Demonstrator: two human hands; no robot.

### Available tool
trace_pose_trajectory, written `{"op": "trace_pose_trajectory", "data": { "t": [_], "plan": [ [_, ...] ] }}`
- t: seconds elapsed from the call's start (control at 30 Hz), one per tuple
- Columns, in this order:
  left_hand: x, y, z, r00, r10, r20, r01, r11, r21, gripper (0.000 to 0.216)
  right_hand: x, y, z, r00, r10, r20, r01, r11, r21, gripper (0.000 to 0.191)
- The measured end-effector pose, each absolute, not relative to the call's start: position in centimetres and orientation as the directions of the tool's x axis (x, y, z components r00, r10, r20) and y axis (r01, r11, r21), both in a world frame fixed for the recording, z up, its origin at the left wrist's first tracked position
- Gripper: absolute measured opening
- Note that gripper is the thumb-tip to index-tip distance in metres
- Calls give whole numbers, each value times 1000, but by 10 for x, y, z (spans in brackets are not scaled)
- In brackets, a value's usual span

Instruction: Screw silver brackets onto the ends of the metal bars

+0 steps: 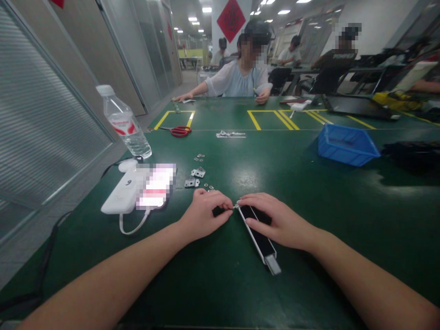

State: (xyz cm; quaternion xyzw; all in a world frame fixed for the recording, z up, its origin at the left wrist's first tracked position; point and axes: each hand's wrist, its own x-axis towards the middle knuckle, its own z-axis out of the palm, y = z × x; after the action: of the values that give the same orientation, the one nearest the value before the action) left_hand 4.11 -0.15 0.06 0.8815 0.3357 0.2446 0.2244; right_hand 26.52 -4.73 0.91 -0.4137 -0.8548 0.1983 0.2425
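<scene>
A long black bar with a silver edge and a metal end [260,242] lies on the green table [309,192] in front of me. My right hand [275,222] rests on its upper part, fingers curled over it and pressing it down. My left hand [205,214] is closed in a pinch on a small dark tool [218,211] whose tip meets the top end of the bar, right beside my right fingertips. Small metal hinges [195,178] and loose washers [198,157] lie just beyond my left hand.
A white power bank with a cable [123,195] and a water bottle [124,123] stand at the left. Red scissors [180,131] and more metal parts [230,134] lie farther back. A blue bin [347,144] sits at the right. A person sits across the table; others work behind.
</scene>
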Motion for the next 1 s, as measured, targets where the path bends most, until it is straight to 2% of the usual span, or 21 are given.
{"op": "trace_pose_trajectory", "data": {
  "t": [1.0],
  "plan": [
    [43, 0, -2, 651, 718, 246, 529, -662, 531, 3, 263, -47, 10, -532, 809, 249, 613, 571, -546, 33]
  ]
}}
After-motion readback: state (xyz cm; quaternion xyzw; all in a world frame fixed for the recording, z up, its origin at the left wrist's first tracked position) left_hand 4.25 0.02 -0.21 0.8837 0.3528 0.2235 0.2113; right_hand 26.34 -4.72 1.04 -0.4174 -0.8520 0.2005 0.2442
